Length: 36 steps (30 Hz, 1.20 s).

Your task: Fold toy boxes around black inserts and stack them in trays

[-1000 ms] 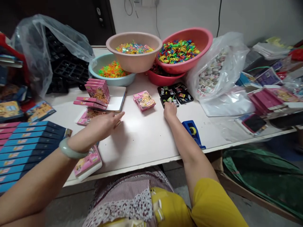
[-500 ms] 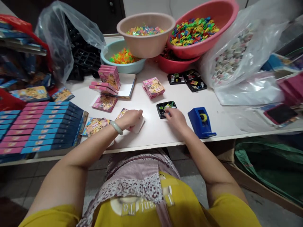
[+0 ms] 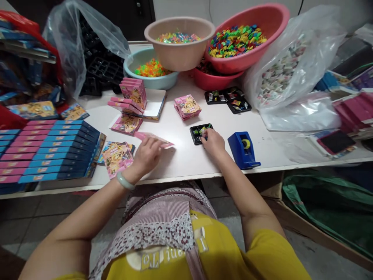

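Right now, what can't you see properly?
All in the head view:
- Whatever the right hand has under its fingers in the small black tray: the hand covers it.
- The print on the pink piece: tilted, partly behind the left hand.
- Much inside the lower red basin: the upper red basin blocks it.
- The red bag: cut off by the left edge.

Dim indoor light, soft table glare, stretched and slightly blurred edges.

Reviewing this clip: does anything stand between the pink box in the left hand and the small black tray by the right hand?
Nothing visible does: only bare white tabletop separates the pink box from the black tray.
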### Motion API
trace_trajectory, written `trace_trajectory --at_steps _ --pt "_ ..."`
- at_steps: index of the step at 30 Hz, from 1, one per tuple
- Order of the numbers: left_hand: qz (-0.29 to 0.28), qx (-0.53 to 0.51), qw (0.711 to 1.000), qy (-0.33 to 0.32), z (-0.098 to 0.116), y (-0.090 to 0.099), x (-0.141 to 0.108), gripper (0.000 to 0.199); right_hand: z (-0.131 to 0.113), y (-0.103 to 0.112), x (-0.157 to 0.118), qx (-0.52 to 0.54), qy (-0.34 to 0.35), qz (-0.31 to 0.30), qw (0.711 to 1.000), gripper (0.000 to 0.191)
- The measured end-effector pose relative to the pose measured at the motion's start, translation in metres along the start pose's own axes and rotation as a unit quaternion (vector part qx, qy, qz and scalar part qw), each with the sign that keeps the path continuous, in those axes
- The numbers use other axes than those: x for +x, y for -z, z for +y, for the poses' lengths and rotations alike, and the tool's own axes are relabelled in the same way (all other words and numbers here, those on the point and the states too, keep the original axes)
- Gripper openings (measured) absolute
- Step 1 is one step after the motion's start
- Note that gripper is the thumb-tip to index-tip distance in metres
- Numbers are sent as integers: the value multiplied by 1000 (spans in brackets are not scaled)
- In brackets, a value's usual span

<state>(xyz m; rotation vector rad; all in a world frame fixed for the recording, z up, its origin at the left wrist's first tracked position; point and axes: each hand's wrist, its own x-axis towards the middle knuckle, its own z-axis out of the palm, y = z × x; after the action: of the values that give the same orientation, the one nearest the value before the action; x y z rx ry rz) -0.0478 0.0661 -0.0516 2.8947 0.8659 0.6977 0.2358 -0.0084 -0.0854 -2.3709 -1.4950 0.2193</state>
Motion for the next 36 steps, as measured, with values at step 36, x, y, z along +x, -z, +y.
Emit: trace_trajectory --at_steps 36 --pt "-126 -66 988 65 19 -28 -15 10 -16 8 -1 44 169 -41 984 38"
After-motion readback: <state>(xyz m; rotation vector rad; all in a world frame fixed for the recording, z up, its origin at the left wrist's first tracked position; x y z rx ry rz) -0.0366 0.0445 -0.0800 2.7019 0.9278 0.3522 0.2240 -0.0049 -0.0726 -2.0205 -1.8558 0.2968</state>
